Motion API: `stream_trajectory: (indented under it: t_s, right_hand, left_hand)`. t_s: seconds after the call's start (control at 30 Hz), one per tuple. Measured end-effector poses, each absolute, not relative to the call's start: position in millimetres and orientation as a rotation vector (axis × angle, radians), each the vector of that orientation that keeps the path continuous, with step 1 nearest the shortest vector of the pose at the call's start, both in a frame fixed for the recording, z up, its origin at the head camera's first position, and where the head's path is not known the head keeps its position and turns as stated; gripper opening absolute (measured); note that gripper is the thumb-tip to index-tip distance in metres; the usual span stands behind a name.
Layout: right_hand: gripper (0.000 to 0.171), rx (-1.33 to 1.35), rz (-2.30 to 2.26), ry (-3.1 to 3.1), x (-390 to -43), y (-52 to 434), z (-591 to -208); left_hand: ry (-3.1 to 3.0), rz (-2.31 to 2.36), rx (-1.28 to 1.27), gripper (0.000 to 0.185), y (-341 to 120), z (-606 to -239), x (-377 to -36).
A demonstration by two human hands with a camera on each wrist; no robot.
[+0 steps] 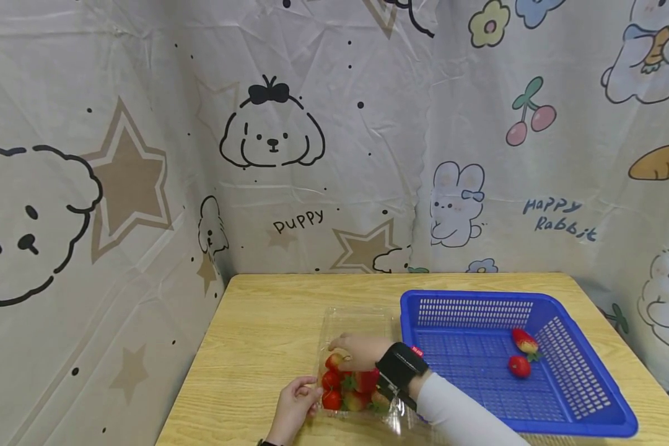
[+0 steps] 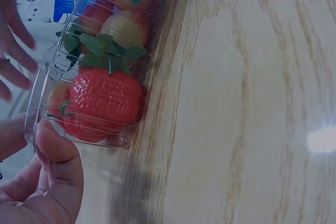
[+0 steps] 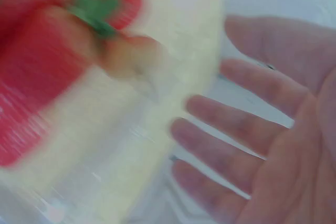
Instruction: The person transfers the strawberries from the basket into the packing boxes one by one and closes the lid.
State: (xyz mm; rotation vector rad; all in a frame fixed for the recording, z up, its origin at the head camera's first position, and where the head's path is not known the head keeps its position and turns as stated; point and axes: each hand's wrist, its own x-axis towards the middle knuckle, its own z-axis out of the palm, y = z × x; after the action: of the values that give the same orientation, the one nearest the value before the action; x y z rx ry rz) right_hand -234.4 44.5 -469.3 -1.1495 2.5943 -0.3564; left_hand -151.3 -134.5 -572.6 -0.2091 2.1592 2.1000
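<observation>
A clear plastic box (image 1: 357, 319) lies on the wooden table (image 1: 267, 334), with several strawberries (image 1: 340, 389) at its near end. My left hand (image 1: 294, 404) pinches the box's near left corner; in the left wrist view its thumb (image 2: 52, 148) presses on the box's rim (image 2: 46, 85) beside a large red strawberry (image 2: 105, 100). My right hand (image 1: 359, 351) hovers over the berries with straight, spread fingers and holds nothing. The right wrist view is blurred: the open right hand (image 3: 247, 145) sits just right of the strawberries (image 3: 31, 77).
A blue slotted basket (image 1: 479, 295) stands right of the box and holds two strawberries (image 1: 524, 340) (image 1: 519, 366). Printed cloth hangs behind and to the left of the table. A black wrist camera (image 1: 401, 368) sits on my right arm.
</observation>
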Motion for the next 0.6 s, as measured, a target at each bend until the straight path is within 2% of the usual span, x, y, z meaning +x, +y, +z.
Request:
stream_trajectory:
  t_s: [0.3, 0.47, 0.6]
  right_hand:
    - [0.036, -1.108, -0.567, 2.839, -247, 96, -404]
    - [0.034, -1.236, -0.866, 3.212, -258, 135, -402]
    - [0.044, -1.129, -1.021, 3.473, -267, 170, -414]
  left_hand:
    - [2.178, 2.107, -0.190, 0.037, -134, -568, -149]
    - [2.194, 2.082, -0.218, 0.037, -134, -567, -148]
    - [2.197, 2.079, -0.222, 0.037, -133, -567, -148]
